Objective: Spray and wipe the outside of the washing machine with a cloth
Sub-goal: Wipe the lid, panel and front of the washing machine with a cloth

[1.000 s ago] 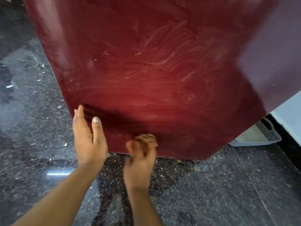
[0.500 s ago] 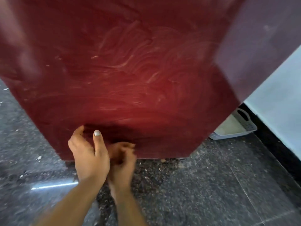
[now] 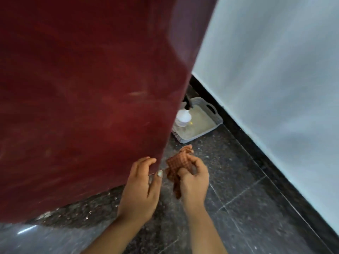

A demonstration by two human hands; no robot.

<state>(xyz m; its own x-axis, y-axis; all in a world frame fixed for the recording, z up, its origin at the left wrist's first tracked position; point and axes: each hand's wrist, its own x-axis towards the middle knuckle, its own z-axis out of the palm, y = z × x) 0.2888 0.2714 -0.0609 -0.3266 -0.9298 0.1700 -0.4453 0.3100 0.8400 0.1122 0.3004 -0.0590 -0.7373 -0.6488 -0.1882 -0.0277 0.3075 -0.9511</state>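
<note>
The dark red washing machine (image 3: 88,92) fills the left and centre, its panel streaked with faint wipe marks. My left hand (image 3: 142,187) rests with spread fingers against the machine's lower right corner edge. Just to its right, my right hand (image 3: 194,180) is closed around a crumpled brown checked cloth (image 3: 177,162), held off the panel above the floor. A clear spray bottle (image 3: 182,118) with a black nozzle stands in a grey tray behind the machine's corner, partly hidden by it.
The grey plastic tray (image 3: 211,125) with handles lies on the dark speckled stone floor (image 3: 238,198) by a pale wall (image 3: 275,79) with a black skirting. Debris lies on the floor under the machine's lower edge.
The view has swung right toward the machine's corner and the wall. My right hand with the cloth has come off the red panel and now sits past its right edge; the left hand followed to the corner.
</note>
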